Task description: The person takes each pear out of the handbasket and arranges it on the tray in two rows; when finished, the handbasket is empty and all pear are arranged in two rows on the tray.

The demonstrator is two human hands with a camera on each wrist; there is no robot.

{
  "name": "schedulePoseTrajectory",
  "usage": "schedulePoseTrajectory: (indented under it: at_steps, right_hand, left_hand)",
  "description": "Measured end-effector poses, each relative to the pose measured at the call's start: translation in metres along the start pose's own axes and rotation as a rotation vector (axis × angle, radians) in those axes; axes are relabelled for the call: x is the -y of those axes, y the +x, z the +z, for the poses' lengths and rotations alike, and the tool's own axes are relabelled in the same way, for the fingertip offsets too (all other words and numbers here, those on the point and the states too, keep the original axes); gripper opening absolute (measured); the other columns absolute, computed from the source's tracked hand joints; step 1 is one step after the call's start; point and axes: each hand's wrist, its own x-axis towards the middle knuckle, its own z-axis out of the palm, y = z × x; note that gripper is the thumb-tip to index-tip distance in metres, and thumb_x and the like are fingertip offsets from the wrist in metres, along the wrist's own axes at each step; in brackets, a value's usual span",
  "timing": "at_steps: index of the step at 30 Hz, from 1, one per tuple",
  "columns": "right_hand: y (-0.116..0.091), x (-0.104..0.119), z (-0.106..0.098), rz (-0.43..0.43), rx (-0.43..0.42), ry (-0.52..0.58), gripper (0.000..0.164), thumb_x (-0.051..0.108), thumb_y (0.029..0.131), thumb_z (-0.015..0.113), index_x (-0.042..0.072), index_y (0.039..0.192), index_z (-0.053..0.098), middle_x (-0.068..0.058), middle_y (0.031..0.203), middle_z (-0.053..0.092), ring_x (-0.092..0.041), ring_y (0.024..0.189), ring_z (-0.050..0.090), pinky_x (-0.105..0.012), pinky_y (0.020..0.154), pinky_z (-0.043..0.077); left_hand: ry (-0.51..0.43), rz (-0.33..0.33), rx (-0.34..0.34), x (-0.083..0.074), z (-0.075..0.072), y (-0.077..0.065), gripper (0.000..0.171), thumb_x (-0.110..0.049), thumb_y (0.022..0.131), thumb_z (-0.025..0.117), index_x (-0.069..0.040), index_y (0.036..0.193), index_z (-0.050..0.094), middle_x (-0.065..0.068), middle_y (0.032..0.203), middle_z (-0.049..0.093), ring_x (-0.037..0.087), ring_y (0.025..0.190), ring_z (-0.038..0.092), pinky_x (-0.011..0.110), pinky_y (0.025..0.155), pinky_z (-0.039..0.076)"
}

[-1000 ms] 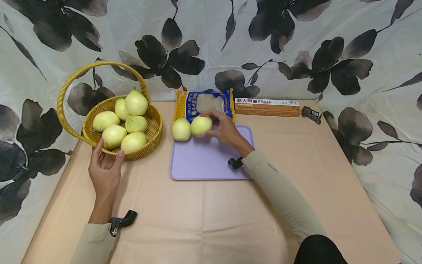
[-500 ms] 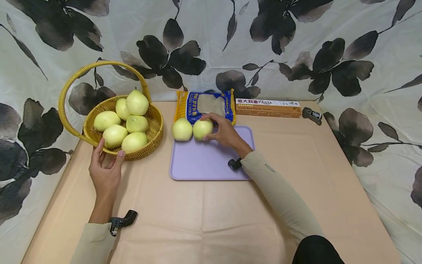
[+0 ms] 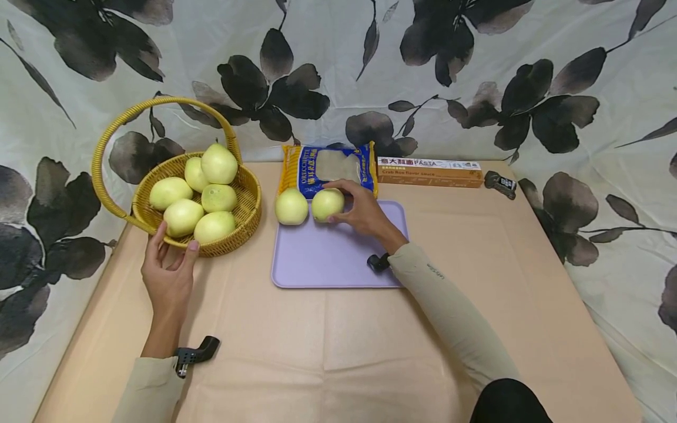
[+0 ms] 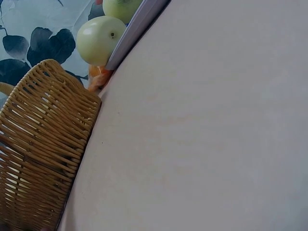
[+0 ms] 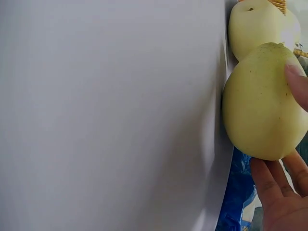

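Observation:
My right hand (image 3: 362, 211) holds a pale yellow-green pear (image 3: 327, 205) between thumb and fingers over the back edge of the lilac tray (image 3: 328, 258). In the right wrist view the thumb lies on one side of this pear (image 5: 264, 103), the fingers (image 5: 269, 185) on the other. A second pear (image 3: 291, 207) sits at the tray's back left corner, a small gap away. My left hand (image 3: 169, 282) touches the front of the yellow wicker basket (image 3: 248, 214), its fingers mostly straight at the rim. Several more pears (image 3: 183, 217) lie inside the basket.
Behind the tray lies a blue and yellow bag of pasta (image 3: 338, 167). To its right are an orange-brown pasta box (image 3: 429, 173) and a small dark packet (image 3: 499, 184). The basket's tall handle (image 3: 97, 158) arches up at the left. A floral cloth (image 3: 328, 35) hangs behind.
The pear in my right hand has shifted slightly right, and a gap has opened between it and the other pear. My left hand and the basket stay in place.

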Motion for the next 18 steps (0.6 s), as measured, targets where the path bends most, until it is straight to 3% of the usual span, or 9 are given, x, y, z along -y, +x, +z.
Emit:
schedulePoseTrajectory:
  at_steps: [7,11,14,18]
  right_hand:
    - [-0.004,-0.001,0.0,0.066,-0.107,-0.02,0.064,0.02,0.083,0.093,0.008,0.14,0.066,-0.01,0.139,0.067,-0.025,0.128,0.064,-0.039,0.11,0.056]
    - [-0.005,0.002,0.001,0.124,-0.163,-0.103,0.064,0.03,0.083,0.094,0.008,0.137,0.068,-0.01,0.129,0.071,-0.024,0.115,0.066,-0.039,0.1,0.058]
    - [-0.005,0.006,0.002,0.154,-0.164,-0.163,0.066,0.033,0.079,0.096,0.01,0.135,0.069,-0.009,0.128,0.07,-0.025,0.112,0.063,-0.042,0.098,0.058]
    - [-0.004,0.009,0.004,0.15,-0.118,-0.137,0.068,0.025,0.077,0.098,0.014,0.138,0.069,-0.01,0.136,0.067,-0.027,0.121,0.065,-0.041,0.105,0.058]
  left_hand:
    - [0.005,0.018,0.001,0.001,-0.001,0.002,0.074,-0.013,0.095,0.08,-0.023,0.161,0.047,-0.001,0.17,0.037,0.028,0.159,0.034,0.051,0.126,0.04]
    - [0.009,0.034,0.002,0.002,-0.002,0.003,0.074,-0.013,0.095,0.08,-0.022,0.161,0.047,0.0,0.17,0.037,0.029,0.158,0.035,0.049,0.125,0.042]
    - [0.008,0.037,0.004,0.003,-0.002,0.004,0.074,-0.013,0.095,0.08,-0.022,0.161,0.047,0.0,0.17,0.037,0.029,0.158,0.036,0.047,0.124,0.043]
    - [0.014,0.038,0.006,0.004,-0.003,0.004,0.074,-0.013,0.095,0.08,-0.023,0.161,0.047,0.0,0.171,0.036,0.028,0.158,0.036,0.047,0.124,0.044]
